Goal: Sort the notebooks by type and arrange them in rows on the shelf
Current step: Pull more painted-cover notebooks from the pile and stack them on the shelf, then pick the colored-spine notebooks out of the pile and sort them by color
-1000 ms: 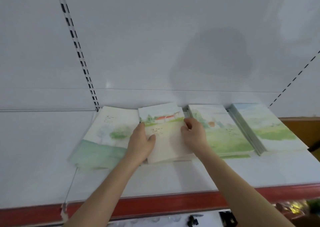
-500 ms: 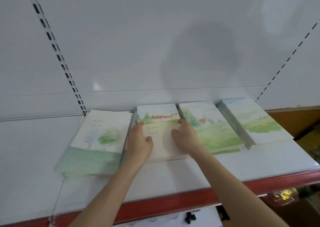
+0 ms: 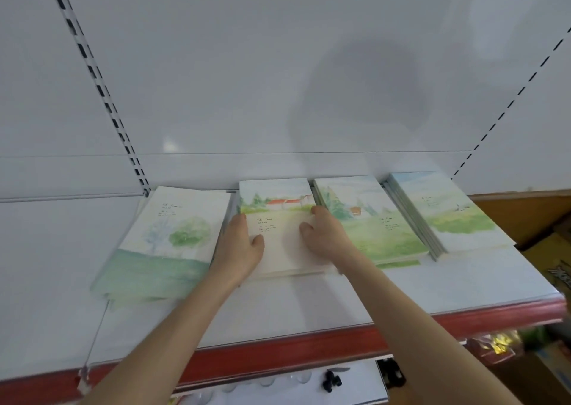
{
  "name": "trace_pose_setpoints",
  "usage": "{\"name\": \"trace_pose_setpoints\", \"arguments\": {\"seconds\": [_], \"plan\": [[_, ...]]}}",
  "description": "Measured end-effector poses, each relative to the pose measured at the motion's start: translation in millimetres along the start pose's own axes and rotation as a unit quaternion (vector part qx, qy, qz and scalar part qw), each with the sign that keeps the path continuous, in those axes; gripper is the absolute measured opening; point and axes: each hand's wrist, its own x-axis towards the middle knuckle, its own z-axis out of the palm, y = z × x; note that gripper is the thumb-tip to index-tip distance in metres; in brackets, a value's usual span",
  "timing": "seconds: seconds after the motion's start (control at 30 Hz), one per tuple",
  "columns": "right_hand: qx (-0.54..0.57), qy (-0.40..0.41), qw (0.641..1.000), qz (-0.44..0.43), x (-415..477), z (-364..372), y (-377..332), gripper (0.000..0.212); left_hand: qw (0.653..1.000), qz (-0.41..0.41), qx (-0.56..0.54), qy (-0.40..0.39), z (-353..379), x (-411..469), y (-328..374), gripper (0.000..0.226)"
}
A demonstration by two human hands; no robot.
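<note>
Grip: left hand [image 3: 239, 244] and right hand [image 3: 324, 234] clasped the middle stack [image 3: 278, 216] by its sides.
Risk: uneven pressure could have skewed it against the left stack [image 3: 173, 234].

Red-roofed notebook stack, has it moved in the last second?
Yes: the red-roofed notebook stack turned slightly, now sitting squarer to the back panel.
</note>
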Motion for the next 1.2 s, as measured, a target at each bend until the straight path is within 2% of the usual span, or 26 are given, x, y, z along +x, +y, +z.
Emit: {"name": "trace_pose_setpoints", "arguments": {"seconds": [0.1,0.2,0.33,0.4,0.5,0.77,0.93,1.1,1.2], "plan": [[-0.065,0.02,0.996,-0.065,5.4,-18.7,-12.5,0.041,0.996,0.086,0.02,0.021,-14.2,-9.0,-1.7,0.037],[-0.083,0.063,0.987,-0.118,12.7,-31.4,-37.6,0.042,0.986,0.151,0.046,0.045,-38.3,-27.9,-11.2,0.034],[-0.109,0.059,0.974,-0.189,12.3,-12.8,-82.7,0.042,0.983,0.133,0.101,0.072,-72.2,-44.2,-44.7,0.032],[-0.133,0.047,0.964,-0.227,4.3,8.3,-110.0,0.042,0.98,0.129,0.142,0.059,-93.1,-58.2,-59.9,0.029],[-0.169,0.041,0.949,-0.264,-5.4,34.5,-149.3,0.043,0.961,0.137,0.238,0.029,-128.1,-80.0,-76.5,0.041],[-0.173,0.018,0.902,-0.394,-93.1,161.3,-326.6,0.045,0.935,0.038,0.348,0.06,-283.3,-170.7,-201.4,0.049],[-0.17,-0.017,0.859,-0.482,-174.1,262.0,-436.8,0.045,0.917,-0.027,0.376,0.131,-385.0,-240.6,-280.6,0.049],[-0.172,-0.064,0.82,-0.542,-236.9,351.5,-527.9,0.041,0.905,-0.082,0.357,0.216,-469.6,-297.2,-345.1,0.05],[-0.175,-0.092,0.793,-0.576,-267.4,404.7,-578.2,0.042,0.887,-0.15,0.366,0.238,-517.1,-318.7,-385.7,0.053]]}}
